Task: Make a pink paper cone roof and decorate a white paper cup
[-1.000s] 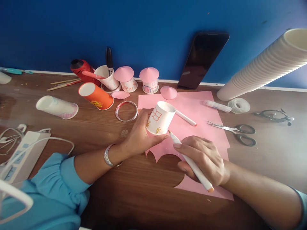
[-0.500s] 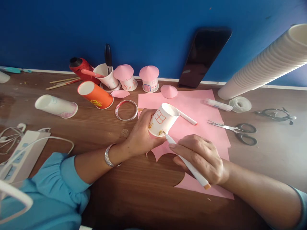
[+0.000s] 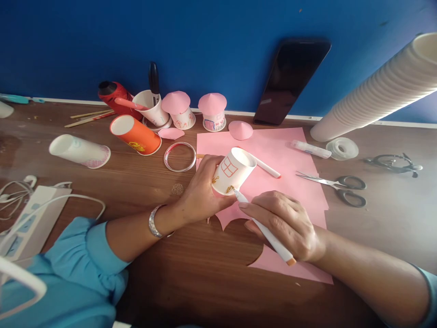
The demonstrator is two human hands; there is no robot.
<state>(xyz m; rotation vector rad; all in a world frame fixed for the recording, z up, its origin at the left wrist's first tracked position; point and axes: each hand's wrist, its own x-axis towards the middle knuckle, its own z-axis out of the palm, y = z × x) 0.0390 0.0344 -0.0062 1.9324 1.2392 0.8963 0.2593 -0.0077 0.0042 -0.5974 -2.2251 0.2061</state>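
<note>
A white paper cup (image 3: 233, 171) with a red window and yellowish-brown plant marks drawn on it is tilted in my left hand (image 3: 201, 193), whose fingers wrap round its lower end. My right hand (image 3: 285, 223) grips a white marker pen (image 3: 271, 238) with an orange-brown end. The marker's tip touches the cup's side near its lower edge, at one of the plant marks. Beneath both hands lies a cut sheet of pink paper (image 3: 283, 141), and another white marker with a red end (image 3: 268, 168) rests on it just behind the cup.
Two pink-roofed cups (image 3: 213, 111) stand by the blue wall, near a loose pink cone (image 3: 241, 130). Scissors (image 3: 336, 184), a tape roll (image 3: 342, 149) and a tall cup stack (image 3: 375, 86) are on the right. Leftward are an orange cup (image 3: 136, 135) and a power strip (image 3: 34, 223).
The marker in my right hand has shifted slightly left, and the plant mark at its tip looks a little fuller. My left hand and the cup have barely moved.
</note>
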